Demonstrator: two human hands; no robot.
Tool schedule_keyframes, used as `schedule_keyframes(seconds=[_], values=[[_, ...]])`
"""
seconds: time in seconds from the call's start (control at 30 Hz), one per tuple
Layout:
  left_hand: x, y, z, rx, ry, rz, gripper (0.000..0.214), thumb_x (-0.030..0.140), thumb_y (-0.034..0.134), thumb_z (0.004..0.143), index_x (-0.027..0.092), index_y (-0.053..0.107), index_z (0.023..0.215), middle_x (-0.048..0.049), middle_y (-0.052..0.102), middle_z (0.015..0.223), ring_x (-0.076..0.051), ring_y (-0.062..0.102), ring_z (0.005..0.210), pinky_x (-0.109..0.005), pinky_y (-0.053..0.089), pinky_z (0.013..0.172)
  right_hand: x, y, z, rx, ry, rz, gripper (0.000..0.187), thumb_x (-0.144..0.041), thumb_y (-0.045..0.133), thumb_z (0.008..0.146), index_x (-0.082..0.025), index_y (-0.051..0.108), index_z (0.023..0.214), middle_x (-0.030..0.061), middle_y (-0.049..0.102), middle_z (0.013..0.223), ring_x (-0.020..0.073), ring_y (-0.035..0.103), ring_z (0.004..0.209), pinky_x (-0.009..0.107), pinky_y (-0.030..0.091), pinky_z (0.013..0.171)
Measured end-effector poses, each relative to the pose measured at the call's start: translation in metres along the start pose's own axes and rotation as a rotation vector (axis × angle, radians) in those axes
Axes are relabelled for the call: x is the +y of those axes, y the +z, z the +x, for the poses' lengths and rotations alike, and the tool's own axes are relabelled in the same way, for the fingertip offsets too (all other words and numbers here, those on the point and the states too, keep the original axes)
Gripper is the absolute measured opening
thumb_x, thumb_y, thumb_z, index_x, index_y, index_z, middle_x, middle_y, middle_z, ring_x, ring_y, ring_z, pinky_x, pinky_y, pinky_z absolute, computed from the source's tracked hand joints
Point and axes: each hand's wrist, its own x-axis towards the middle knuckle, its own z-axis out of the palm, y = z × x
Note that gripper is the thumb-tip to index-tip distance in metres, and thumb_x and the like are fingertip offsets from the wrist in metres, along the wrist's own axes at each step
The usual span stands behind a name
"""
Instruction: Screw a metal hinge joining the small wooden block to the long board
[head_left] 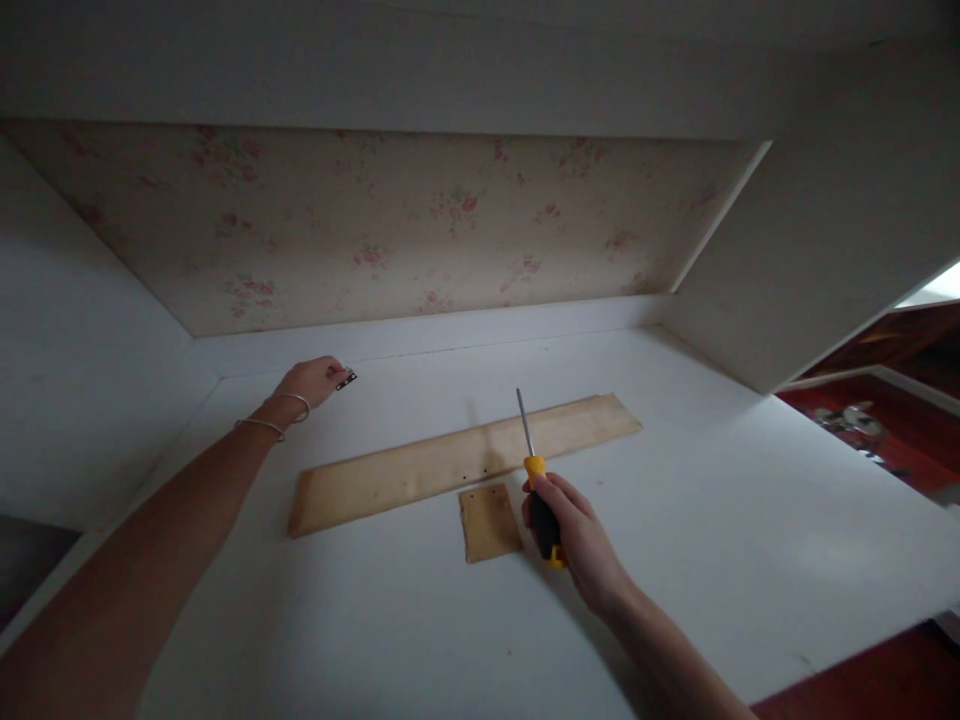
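Note:
My right hand (574, 530) is closed around the yellow and black handle of a screwdriver (534, 470), whose metal shaft points up and away over a long pale wooden strip (420, 465). A small square wooden piece (489, 522) lies just left of that hand. My left hand (313, 380), with thin bracelets on the wrist, reaches to the back of the white board (712, 520) and pinches a small dark metal piece (346, 379), perhaps a hinge.
The white board sits inside a white cabinet with flowered paper (375, 230) on its back wall and white side walls. A red-brown floor (885, 420) with some shiny objects shows at the right.

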Motion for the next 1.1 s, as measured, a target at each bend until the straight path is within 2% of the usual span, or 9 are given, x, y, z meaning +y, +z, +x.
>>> schedule_keyframes(seconds=[0.1,0.17,0.27,0.4,0.53,0.63,0.8,0.93,1.1], values=[[0.016,-0.007,-0.026,-0.028,-0.032,-0.176,0.031,0.045,0.055,0.08,0.018,0.061,0.093,-0.0056,0.067,0.079,-0.017,0.06,0.059,-0.026,0.043,0.054,0.0,-0.001,0.0,-0.01,0.007,-0.111,0.042,-0.06,0.052,0.08,-0.018,0.055,0.082,-0.0011,0.055,0.065,0.0085,0.045,0.052,0.02,0.034,0.047],[0.027,-0.011,-0.048,-0.078,-0.052,-0.374,0.034,0.045,0.061,0.078,0.016,0.059,0.095,-0.0062,0.067,0.08,-0.016,0.061,0.058,-0.025,0.045,0.049,0.0,0.0,-0.001,-0.018,0.005,-0.163,0.042,-0.06,0.051,0.08,-0.018,0.054,0.079,-0.0013,0.054,0.064,0.0084,0.045,0.051,0.021,0.033,0.046],[0.045,-0.012,-0.087,-0.136,-0.134,-0.722,0.039,0.04,0.073,0.068,0.015,0.059,0.094,-0.0062,0.066,0.08,-0.017,0.064,0.064,-0.026,0.051,0.053,0.0,0.001,-0.004,-0.008,-0.011,-0.234,0.042,-0.059,0.052,0.079,-0.018,0.054,0.075,-0.002,0.051,0.061,0.0087,0.044,0.05,0.021,0.033,0.045],[0.068,-0.007,-0.145,-0.213,-0.237,-1.116,0.034,0.025,0.081,0.06,0.014,0.064,0.088,-0.0071,0.068,0.088,-0.016,0.065,0.078,-0.024,0.053,0.069,0.002,0.001,-0.004,0.019,-0.043,-0.242,0.041,-0.058,0.052,0.079,-0.018,0.054,0.072,-0.0024,0.05,0.061,0.0086,0.043,0.05,0.021,0.033,0.044],[0.088,0.007,-0.201,-0.317,-0.3,-1.237,0.032,0.024,0.08,0.061,0.014,0.066,0.087,-0.0058,0.067,0.085,-0.011,0.06,0.067,-0.02,0.047,0.057,0.003,-0.001,-0.005,0.03,-0.061,-0.232,0.04,-0.058,0.054,0.078,-0.018,0.055,0.074,-0.0016,0.054,0.064,0.0092,0.045,0.052,0.021,0.034,0.046],[0.102,0.02,-0.23,-0.299,-0.286,-1.286,0.033,0.027,0.079,0.062,0.015,0.065,0.09,-0.0036,0.065,0.082,-0.006,0.05,0.056,-0.016,0.03,0.042,0.003,-0.009,-0.012,0.063,-0.102,-0.356,0.042,-0.06,0.052,0.078,-0.018,0.057,0.076,-0.0011,0.055,0.064,0.0107,0.048,0.053,0.022,0.035,0.047],[0.125,0.036,-0.248,-0.183,-0.289,-1.404,0.032,0.026,0.078,0.06,0.016,0.061,0.085,-0.001,0.062,0.076,-0.007,0.048,0.06,-0.017,0.027,0.045,0.0,-0.038,-0.039,0.125,-0.166,-0.83,0.04,-0.057,0.048,0.081,-0.02,0.064,0.086,0.001,0.061,0.068,0.0148,0.055,0.059,0.026,0.038,0.055],[0.14,0.047,-0.251,-0.119,-0.314,-1.48,0.031,0.026,0.077,0.059,0.016,0.06,0.082,0.0013,0.059,0.074,-0.006,0.046,0.06,-0.019,0.03,0.05,0.001,-0.062,-0.065,0.046,-0.289,-1.195,0.036,-0.049,0.042,0.086,-0.021,0.061,0.074,0.0029,0.064,0.075,0.0166,0.056,0.066,0.028,0.036,0.064],[0.146,0.055,-0.257,-0.05,-0.356,-1.47,0.028,0.025,0.077,0.06,0.017,0.06,0.081,0.001,0.059,0.076,-0.009,0.051,0.069,-0.021,0.035,0.058,0.007,-0.07,-0.078,-0.037,-0.231,-1.418,0.032,-0.044,0.041,0.087,-0.022,0.057,0.07,0.004,0.065,0.076,0.0172,0.059,0.067,0.029,0.033,0.062]])
